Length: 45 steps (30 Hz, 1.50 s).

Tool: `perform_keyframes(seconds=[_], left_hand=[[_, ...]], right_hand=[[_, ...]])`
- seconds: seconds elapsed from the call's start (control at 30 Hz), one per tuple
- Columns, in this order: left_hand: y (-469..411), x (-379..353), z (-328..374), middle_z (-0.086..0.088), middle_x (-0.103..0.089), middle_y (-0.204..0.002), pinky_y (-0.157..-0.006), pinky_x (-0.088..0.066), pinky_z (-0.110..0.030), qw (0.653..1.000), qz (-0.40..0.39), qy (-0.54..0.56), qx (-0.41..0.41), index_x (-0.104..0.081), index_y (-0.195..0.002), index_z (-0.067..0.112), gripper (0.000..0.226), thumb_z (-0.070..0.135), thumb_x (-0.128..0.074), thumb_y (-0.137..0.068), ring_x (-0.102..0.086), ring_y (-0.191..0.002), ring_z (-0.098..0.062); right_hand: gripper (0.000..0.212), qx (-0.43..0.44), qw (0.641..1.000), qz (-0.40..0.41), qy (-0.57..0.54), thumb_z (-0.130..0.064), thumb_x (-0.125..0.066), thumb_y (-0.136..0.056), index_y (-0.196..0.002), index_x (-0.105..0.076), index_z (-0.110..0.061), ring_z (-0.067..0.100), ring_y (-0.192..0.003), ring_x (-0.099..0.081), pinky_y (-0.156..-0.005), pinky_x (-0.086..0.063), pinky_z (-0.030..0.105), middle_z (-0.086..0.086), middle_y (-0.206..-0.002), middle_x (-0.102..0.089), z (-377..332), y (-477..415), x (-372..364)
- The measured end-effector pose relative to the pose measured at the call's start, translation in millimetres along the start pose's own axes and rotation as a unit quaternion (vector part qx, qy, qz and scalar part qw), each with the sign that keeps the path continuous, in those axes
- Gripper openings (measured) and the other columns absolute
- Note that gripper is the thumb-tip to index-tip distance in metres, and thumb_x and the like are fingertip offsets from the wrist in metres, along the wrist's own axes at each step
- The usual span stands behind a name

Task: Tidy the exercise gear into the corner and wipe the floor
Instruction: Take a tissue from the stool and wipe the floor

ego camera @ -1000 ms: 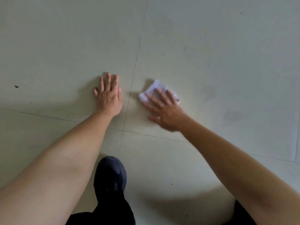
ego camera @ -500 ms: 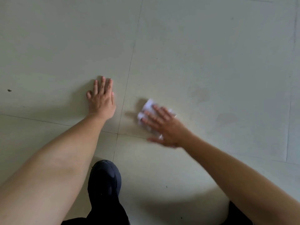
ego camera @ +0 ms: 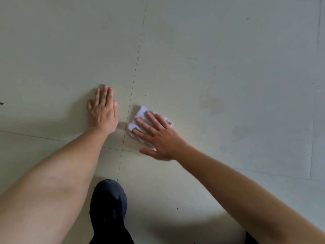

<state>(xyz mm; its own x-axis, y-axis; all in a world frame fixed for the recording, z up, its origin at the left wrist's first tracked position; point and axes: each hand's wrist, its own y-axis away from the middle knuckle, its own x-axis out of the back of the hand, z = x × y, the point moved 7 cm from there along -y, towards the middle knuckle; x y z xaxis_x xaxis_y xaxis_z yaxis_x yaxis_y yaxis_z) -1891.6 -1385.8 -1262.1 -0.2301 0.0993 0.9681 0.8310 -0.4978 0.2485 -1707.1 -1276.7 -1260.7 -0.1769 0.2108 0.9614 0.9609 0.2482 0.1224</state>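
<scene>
A small white cloth (ego camera: pixel 140 113) lies crumpled on the pale tiled floor (ego camera: pixel 193 50). My right hand (ego camera: pixel 158 136) presses flat on the cloth with fingers spread, covering most of it. My left hand (ego camera: pixel 103 110) rests flat on the floor just left of a tile seam, fingers together, holding nothing. No exercise gear is in view.
My dark shoe (ego camera: pixel 109 203) stands on the floor below the hands, near the crossing of the tile seams. Faint darker stains (ego camera: pixel 212 104) mark the tile to the right of the cloth. A small dark speck (ego camera: pixel 1 103) lies at the far left edge.
My right hand slid the cloth along the floor toward me and a little left, then slightly back. The left hand stayed planted on the tile.
</scene>
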Motion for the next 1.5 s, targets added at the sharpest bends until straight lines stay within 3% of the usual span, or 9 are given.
perform_keyframes(seconds=[0.17,0.33,0.43,0.6,0.7,0.87,1.17,1.27,1.5], left_hand=[[0,0,2,-0.008,-0.027,-0.161,-0.109,-0.028,-0.056,1.0,0.03,0.002,-0.009,-0.032,-0.152,0.01,0.055,0.029,-0.027,-0.1,-0.028,-0.147,-0.032],[-19,18,6,-0.017,-0.046,-0.145,-0.1,-0.033,-0.052,0.992,0.118,-0.011,-0.032,-0.046,-0.14,0.01,0.046,0.025,-0.035,-0.098,-0.046,-0.124,-0.039],[-58,36,15,-0.018,-0.04,-0.151,-0.105,-0.03,-0.05,0.985,0.168,0.02,-0.021,-0.043,-0.145,0.012,0.046,0.024,-0.036,-0.101,-0.04,-0.134,-0.037],[-144,58,32,-0.009,-0.016,-0.164,-0.116,-0.017,-0.053,0.99,0.133,0.046,-0.002,-0.026,-0.154,0.014,0.051,0.022,-0.028,-0.104,-0.014,-0.151,-0.026],[-182,61,48,-0.007,-0.011,-0.165,-0.117,-0.012,-0.055,0.994,0.101,0.041,-0.011,-0.021,-0.156,0.014,0.052,0.021,-0.027,-0.104,-0.009,-0.152,-0.024],[-194,40,61,-0.004,-0.019,-0.164,-0.119,-0.006,-0.054,0.987,0.128,0.098,0.006,-0.028,-0.154,0.016,0.053,0.018,-0.03,-0.102,-0.013,-0.152,-0.019],[-193,39,61,-0.003,-0.023,-0.163,-0.12,-0.006,-0.051,0.984,0.147,0.103,0.012,-0.032,-0.153,0.017,0.055,0.019,-0.03,-0.098,-0.016,-0.151,-0.017],[-197,38,58,-0.003,-0.023,-0.163,-0.12,-0.007,-0.051,0.984,0.147,0.099,0.018,-0.033,-0.152,0.018,0.055,0.018,-0.032,-0.097,-0.017,-0.151,-0.018],[-194,40,59,-0.003,-0.023,-0.163,-0.12,-0.008,-0.051,0.984,0.154,0.086,0.019,-0.034,-0.152,0.017,0.053,0.019,-0.032,-0.098,-0.018,-0.151,-0.019]], right_hand=[[0.061,-0.086,0.995,0.055,0.017,-0.057,-0.036,-0.096,-0.144,-0.055,-0.026,0.049,-0.139,-0.042,-0.112,-0.036,0.058,0.014,-0.152,-0.049,104,-73,31],[0.073,-0.23,0.971,0.054,-0.032,-0.066,-0.026,-0.097,-0.16,-0.024,-0.031,0.042,-0.154,-0.006,-0.124,-0.007,0.056,0.009,-0.168,-0.016,156,-95,54],[0.072,-0.082,0.99,0.118,0.0,-0.064,-0.035,-0.092,-0.151,-0.045,-0.023,0.049,-0.147,-0.025,-0.118,-0.021,0.062,0.014,-0.16,-0.037,108,-81,38],[0.059,0.077,0.994,0.061,0.046,-0.057,-0.026,-0.102,-0.156,-0.034,-0.034,0.037,-0.154,-0.014,-0.124,-0.012,0.053,0.005,-0.166,-0.024,108,-74,27],[0.056,-0.029,0.994,0.087,0.053,-0.053,-0.026,-0.104,-0.151,-0.046,-0.029,0.043,-0.146,-0.033,-0.118,-0.027,0.055,0.012,-0.159,-0.038,185,-103,46],[0.063,-0.188,0.98,0.071,0.005,-0.058,-0.023,-0.1,-0.159,-0.02,-0.038,0.037,-0.155,-0.003,-0.123,0.0,0.051,0.003,-0.169,-0.013,259,-139,73],[0.055,0.095,0.989,0.007,0.109,-0.049,-0.022,-0.107,-0.159,-0.025,-0.031,0.039,-0.153,-0.015,-0.122,-0.017,0.053,0.008,-0.167,-0.019,237,-154,67],[0.056,-0.003,0.992,0.043,0.117,-0.047,-0.017,-0.107,-0.156,-0.037,-0.028,0.044,-0.145,-0.034,-0.116,-0.031,0.052,0.014,-0.16,-0.035,296,-217,95],[0.056,-0.27,0.96,0.056,-0.043,-0.049,-0.022,-0.105,-0.16,-0.014,-0.039,0.034,-0.155,0.002,-0.124,0.003,0.047,0.003,-0.17,-0.005,334,-251,116]])
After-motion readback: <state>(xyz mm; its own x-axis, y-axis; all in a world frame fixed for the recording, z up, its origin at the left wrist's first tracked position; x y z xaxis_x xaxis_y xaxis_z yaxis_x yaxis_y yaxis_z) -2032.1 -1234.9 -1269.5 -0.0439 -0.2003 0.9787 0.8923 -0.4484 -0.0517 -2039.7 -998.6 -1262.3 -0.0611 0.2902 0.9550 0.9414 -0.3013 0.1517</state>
